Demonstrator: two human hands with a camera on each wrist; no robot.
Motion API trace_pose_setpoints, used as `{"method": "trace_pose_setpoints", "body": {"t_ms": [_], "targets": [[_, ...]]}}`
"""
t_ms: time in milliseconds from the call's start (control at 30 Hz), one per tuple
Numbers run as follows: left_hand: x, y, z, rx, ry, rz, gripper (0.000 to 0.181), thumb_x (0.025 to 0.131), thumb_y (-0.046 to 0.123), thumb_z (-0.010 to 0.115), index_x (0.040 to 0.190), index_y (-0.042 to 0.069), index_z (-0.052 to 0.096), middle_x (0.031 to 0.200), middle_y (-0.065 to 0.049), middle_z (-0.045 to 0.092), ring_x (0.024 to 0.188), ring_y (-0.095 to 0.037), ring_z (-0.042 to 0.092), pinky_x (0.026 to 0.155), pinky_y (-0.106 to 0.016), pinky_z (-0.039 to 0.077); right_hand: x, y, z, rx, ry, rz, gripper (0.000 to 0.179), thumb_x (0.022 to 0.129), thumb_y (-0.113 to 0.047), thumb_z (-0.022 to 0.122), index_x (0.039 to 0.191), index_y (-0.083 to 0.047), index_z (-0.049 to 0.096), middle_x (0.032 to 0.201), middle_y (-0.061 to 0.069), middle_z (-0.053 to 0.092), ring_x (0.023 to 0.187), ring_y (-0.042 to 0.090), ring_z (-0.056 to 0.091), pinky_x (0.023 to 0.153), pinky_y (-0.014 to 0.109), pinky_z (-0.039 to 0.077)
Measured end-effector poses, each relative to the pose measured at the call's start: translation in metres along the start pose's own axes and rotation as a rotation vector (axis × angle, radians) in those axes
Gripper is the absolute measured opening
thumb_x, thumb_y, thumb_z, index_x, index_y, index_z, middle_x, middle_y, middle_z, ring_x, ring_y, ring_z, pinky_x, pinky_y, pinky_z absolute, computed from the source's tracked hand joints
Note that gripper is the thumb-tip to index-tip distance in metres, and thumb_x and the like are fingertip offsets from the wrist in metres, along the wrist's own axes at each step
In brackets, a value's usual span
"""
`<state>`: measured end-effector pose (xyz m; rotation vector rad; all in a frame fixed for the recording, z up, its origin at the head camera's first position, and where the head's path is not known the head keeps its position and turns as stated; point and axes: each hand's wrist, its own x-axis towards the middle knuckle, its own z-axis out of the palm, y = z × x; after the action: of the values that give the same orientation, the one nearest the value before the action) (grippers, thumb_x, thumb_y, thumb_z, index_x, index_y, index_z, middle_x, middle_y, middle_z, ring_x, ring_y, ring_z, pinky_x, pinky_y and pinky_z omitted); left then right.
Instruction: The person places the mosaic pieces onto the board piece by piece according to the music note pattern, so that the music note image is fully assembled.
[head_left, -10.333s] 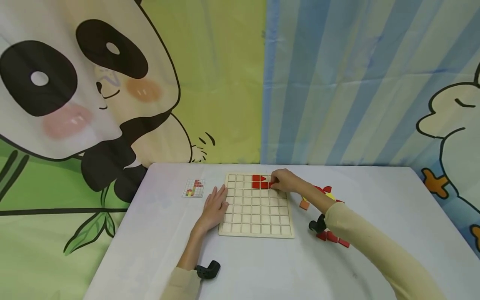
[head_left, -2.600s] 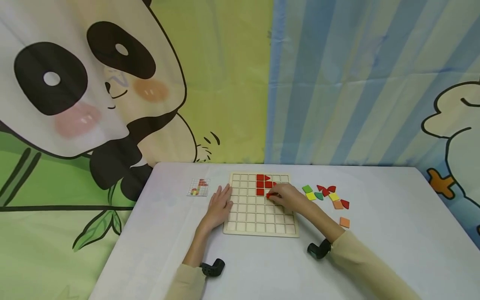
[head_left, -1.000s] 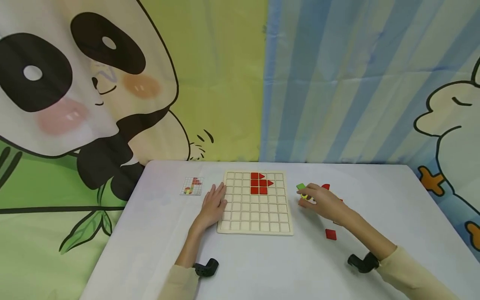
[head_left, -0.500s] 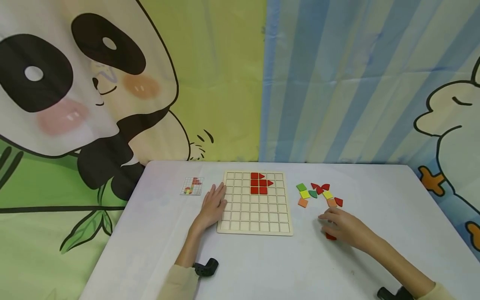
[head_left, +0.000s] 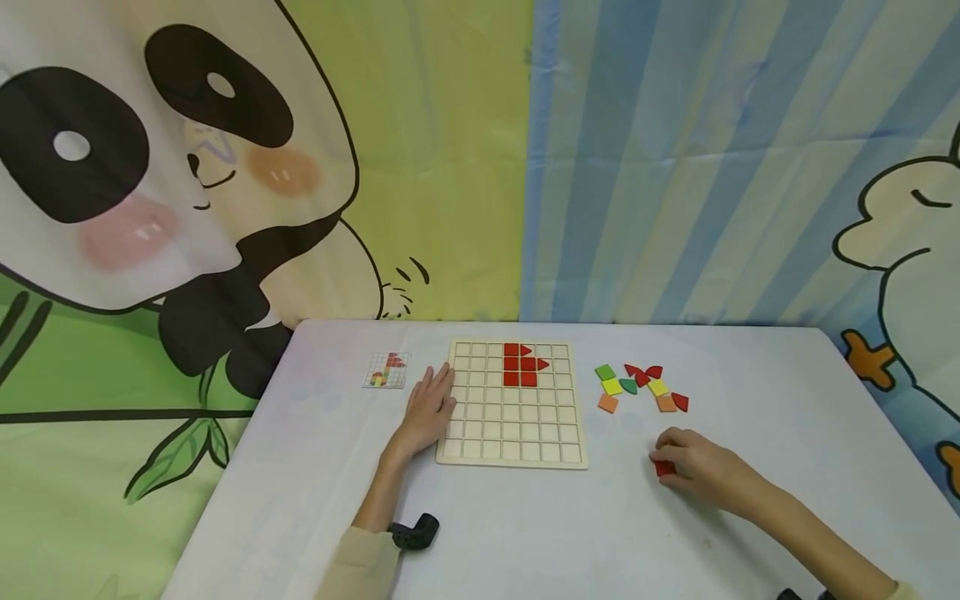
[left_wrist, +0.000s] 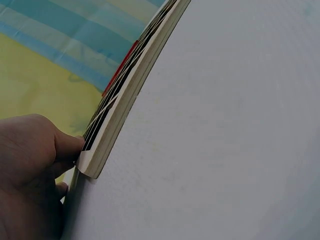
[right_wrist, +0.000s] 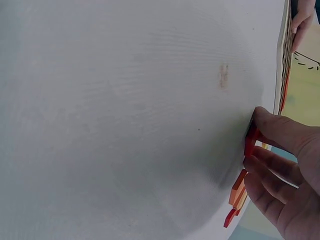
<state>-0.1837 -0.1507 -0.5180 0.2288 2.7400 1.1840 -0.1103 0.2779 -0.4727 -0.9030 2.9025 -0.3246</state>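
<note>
My left hand lies with straight fingers along the left edge of a wooden grid board. In the left wrist view its thumb touches the board's corner. Red squares and two red pointed tiles fill cells in the board's upper rows. To the right of the board, my right hand pinches a red square tile low over the table. The right wrist view shows this red tile between thumb and fingers.
Beyond the right hand lies a loose group of tiles: green, yellow, orange and red among them. A small pattern card lies left of the board. A printed curtain stands behind the table.
The right hand has moved from the tile group toward the front and taken hold of the red square. An orange tile now lies nearer the board. More red tiles fill the board; the left hand stays.
</note>
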Motion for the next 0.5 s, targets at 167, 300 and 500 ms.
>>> {"method": "trace_pose_setpoints", "body": {"t_ms": [167, 300, 500], "targets": [[0.0017, 0.0003, 0.0006, 0.002, 0.005, 0.006, 0.055, 0.102, 0.018, 0.042, 0.153, 0.005, 0.026, 0.164, -0.008, 0.016, 0.153, -0.030, -0.001, 0.123, -0.052, -0.003, -0.0008, 0.0025, -0.0020, 0.013, -0.007, -0.011, 0.031, 0.074, -0.019, 0.082, 0.103, -0.012, 0.076, 0.096, -0.004, 0.061, 0.085, 0.010, 0.055, 0.070, 0.020, 0.056], [0.0016, 0.0002, 0.0013, 0.002, 0.003, 0.005, 0.055, 0.102, 0.019, 0.042, 0.153, 0.005, 0.025, 0.164, -0.008, 0.015, 0.153, -0.030, -0.001, 0.123, -0.052, -0.003, -0.0011, 0.0054, -0.0026, 0.047, -0.006, -0.015, 0.029, 0.075, -0.018, 0.081, 0.103, -0.011, 0.076, 0.093, -0.007, 0.059, 0.081, 0.004, 0.051, 0.068, 0.018, 0.054], [0.0006, -0.0005, 0.0013, 0.007, 0.005, 0.006, 0.055, 0.102, 0.019, 0.042, 0.153, 0.005, 0.026, 0.164, -0.008, 0.016, 0.153, -0.030, -0.001, 0.123, -0.052, -0.002, -0.0013, 0.0073, -0.0009, 0.086, -0.011, -0.020, 0.027, 0.076, -0.019, 0.080, 0.102, -0.012, 0.075, 0.090, -0.010, 0.059, 0.078, 0.001, 0.050, 0.066, 0.017, 0.052]]}}
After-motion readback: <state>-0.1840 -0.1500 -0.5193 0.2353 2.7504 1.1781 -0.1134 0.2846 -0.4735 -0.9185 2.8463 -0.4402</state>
